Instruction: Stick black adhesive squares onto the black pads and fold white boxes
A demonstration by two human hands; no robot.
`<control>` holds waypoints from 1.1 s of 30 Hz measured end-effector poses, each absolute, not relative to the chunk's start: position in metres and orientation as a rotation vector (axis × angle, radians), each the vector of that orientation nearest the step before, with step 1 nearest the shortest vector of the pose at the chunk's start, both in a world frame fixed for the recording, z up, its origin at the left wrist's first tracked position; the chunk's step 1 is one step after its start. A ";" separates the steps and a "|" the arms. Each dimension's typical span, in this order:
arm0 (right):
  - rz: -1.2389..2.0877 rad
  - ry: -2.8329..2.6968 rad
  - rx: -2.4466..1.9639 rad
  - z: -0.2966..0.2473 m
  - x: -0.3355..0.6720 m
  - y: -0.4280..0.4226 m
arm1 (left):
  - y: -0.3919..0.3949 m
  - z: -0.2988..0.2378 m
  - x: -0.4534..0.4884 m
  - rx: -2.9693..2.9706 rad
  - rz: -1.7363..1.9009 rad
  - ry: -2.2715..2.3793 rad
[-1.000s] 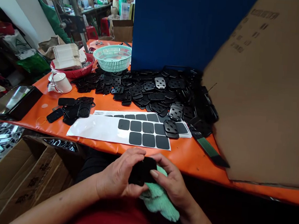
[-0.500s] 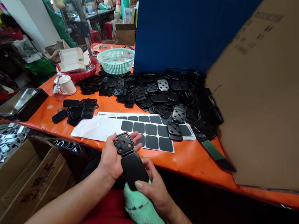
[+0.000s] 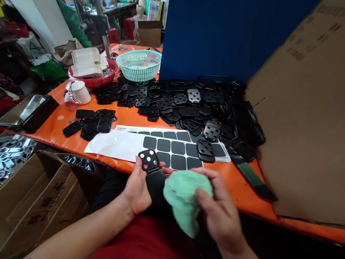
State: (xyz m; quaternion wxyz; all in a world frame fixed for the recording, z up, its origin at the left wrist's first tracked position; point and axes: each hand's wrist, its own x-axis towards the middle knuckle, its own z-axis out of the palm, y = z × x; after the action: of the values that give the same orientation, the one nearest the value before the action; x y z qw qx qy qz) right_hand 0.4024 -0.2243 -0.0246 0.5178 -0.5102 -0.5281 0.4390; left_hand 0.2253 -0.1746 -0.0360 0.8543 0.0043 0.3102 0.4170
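My left hand (image 3: 139, 187) holds a black hinged case (image 3: 156, 182) unfolded, its half with round holes towards the table and its smooth half towards me. In my right hand (image 3: 221, 214) a mint green cloth (image 3: 187, 191) is bunched between thumb and fingers, beside the smooth half and partly covering it. Just beyond my hands lie sheets of dark rounded-square stickers (image 3: 178, 148) on white backing. A black case (image 3: 205, 149) with holes rests on the sheets' right part.
A heap of black cases (image 3: 174, 105) spreads across the orange table (image 3: 122, 115). At left are a smaller pile (image 3: 91, 124), a white mug (image 3: 78, 93) and a black tray (image 3: 25, 112). A green-black strip (image 3: 252, 179) lies by the cardboard (image 3: 311, 129) at right.
My right hand has let go of the case's smooth half and lifted the green cloth from my lap up beside it. My left hand still holds the case.
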 end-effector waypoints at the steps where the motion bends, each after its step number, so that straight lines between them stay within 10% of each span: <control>1: 0.946 -1.483 -1.147 -0.025 0.395 -0.225 | -0.176 -0.038 0.226 0.003 0.866 0.629; 12: 0.215 -2.075 -1.066 -0.046 0.372 -0.222 | -0.191 -0.045 0.225 0.006 0.815 0.542; 33: 0.343 -2.220 -0.964 -0.058 0.362 -0.231 | -0.199 -0.067 0.223 -0.021 0.624 0.498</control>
State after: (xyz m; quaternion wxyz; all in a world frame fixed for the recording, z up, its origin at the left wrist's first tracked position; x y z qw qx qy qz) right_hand 0.3618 -0.2311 -0.0577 0.3414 -0.3704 -0.8537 0.1320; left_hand 0.2235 -0.1991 -0.0667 0.9213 -0.0100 0.2424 0.3039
